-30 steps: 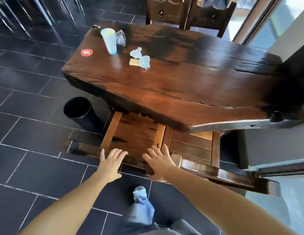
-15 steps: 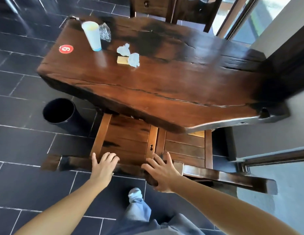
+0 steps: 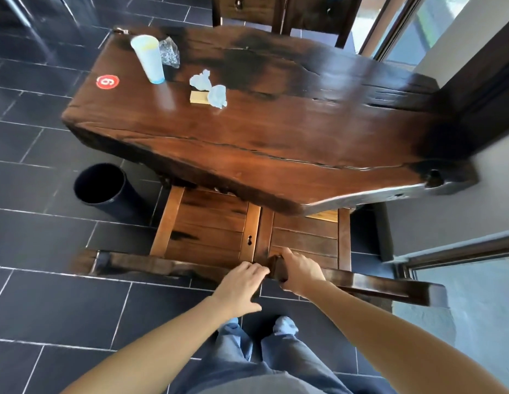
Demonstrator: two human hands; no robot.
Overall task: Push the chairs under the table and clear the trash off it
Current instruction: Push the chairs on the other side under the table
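Two wooden chairs stand side by side at the near edge of the dark wooden table (image 3: pixel 276 143), seats partly under it: the left chair (image 3: pixel 208 226) and the right chair (image 3: pixel 307 240). My right hand (image 3: pixel 300 273) grips the top rail of the right chair's back at its left end. My left hand (image 3: pixel 242 282) rests with fingers spread on the left chair's back rail. Trash on the table's far left: a white plastic cup (image 3: pixel 148 58), a crumpled clear wrapper (image 3: pixel 169 52), two crumpled tissues (image 3: pixel 209 86) and a small tan card (image 3: pixel 198 97).
A black waste bin (image 3: pixel 105 189) stands on the dark tiled floor left of the chairs. A red round sticker (image 3: pixel 107 81) marks the table. Another chair (image 3: pixel 279 9) stands at the far side. A wall and glass door lie on the right.
Both hands slid right along the chair backs. My right hand closed around the right chair's rail end. The chairs sit a little further under the table and my feet stepped closer.
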